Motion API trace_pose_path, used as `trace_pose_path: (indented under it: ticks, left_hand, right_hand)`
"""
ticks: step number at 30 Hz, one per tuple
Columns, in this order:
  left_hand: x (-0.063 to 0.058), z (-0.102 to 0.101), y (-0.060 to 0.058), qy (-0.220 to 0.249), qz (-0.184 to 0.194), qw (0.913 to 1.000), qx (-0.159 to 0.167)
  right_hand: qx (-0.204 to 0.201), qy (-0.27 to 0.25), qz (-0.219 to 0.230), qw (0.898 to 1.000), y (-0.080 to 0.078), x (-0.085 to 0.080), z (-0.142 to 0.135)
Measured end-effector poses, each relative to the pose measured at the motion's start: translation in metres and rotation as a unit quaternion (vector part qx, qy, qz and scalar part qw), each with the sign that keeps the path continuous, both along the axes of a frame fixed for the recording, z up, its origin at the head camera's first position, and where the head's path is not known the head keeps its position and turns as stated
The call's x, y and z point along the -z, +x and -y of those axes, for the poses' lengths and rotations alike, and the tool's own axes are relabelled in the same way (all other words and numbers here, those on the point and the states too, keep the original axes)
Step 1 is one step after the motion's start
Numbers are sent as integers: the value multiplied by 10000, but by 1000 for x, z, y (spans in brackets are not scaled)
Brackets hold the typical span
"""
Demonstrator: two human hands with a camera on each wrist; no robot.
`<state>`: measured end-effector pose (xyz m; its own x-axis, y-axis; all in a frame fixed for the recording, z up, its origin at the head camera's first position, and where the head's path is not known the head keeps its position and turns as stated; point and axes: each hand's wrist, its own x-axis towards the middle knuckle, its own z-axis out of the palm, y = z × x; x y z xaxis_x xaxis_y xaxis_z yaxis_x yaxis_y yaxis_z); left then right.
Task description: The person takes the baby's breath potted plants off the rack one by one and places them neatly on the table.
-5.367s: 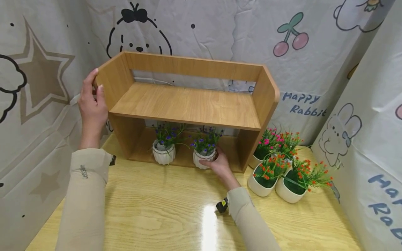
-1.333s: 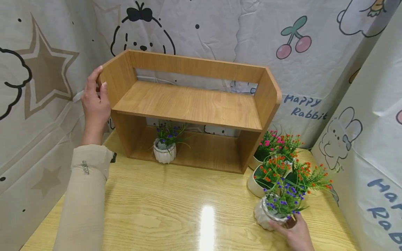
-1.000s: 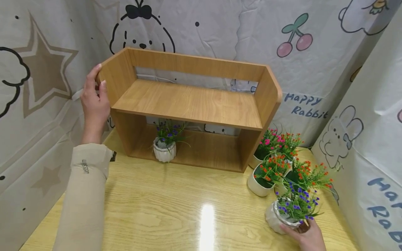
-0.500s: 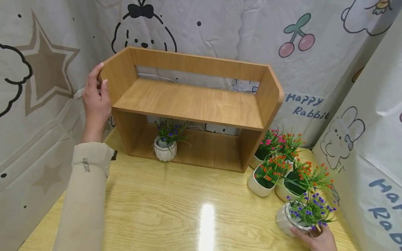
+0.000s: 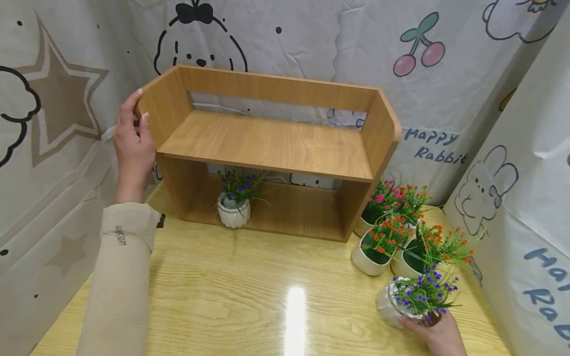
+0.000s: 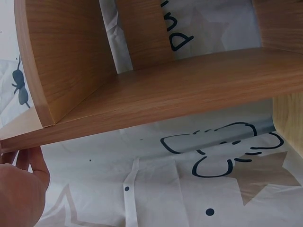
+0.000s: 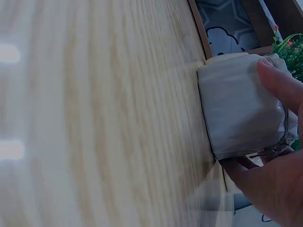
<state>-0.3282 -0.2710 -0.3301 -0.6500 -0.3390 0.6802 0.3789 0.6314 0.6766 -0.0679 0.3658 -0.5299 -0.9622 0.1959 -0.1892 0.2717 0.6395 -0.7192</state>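
Observation:
My right hand [image 5: 438, 333] holds a white potted plant [image 5: 394, 306] with small purple-blue flowers at the table's right front. In the right wrist view, thumb and fingers span the pale pot [image 7: 244, 106], whose base is at the tabletop. My left hand [image 5: 133, 146] grips the front edge of the wooden shelf [image 5: 262, 141] at its upper left side panel. The left wrist view has only part of that hand [image 6: 21, 189], fingertips behind the panel edge. A similar purple-flowered potted plant [image 5: 234, 212] stands in the lower compartment, left of its middle.
Several white pots with pink, red and orange flowers cluster right of the shelf, including an orange-flowered one [image 5: 371, 257] close behind the held plant. The wooden table [image 5: 213, 291] extends in front. A patterned cloth [image 5: 289, 44] hangs behind and at both sides.
The right hand has carried one purple-flowered plant from the lower compartment to the right front of the table, lately shifting it slightly back leftward. The left hand keeps its grip on the shelf.

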Motion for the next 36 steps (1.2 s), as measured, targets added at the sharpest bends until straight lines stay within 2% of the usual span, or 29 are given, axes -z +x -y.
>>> trace_pose_path:
  ticks: [5,8,18,27,30,36]
  left_hand:
    - [4,3,-5,-58,-121,9999,10]
    - [3,3,-6,-111,-187,9998,-18]
    - [4,3,-3,-96,-90,9999,-33]
    - [2,2,-2,-101,82,9999,-22]
    - [2,2,-2,-95,89,9999,-17]
    - [3,1,-1,-74,97,9999,21]
  right_hand:
    - [12,-95,66,9999,-2,-1,5]
    - [59,32,77,9999,-4,-1,8]
    - [6,175,-75,9998,-2,-1,7]
    - [226,-506,195,9983,-4,-1,-9]
    - [222,-342,163,9990,-4,-1,-15]
    - [318,-612,-1,9976,-4,2,-22]
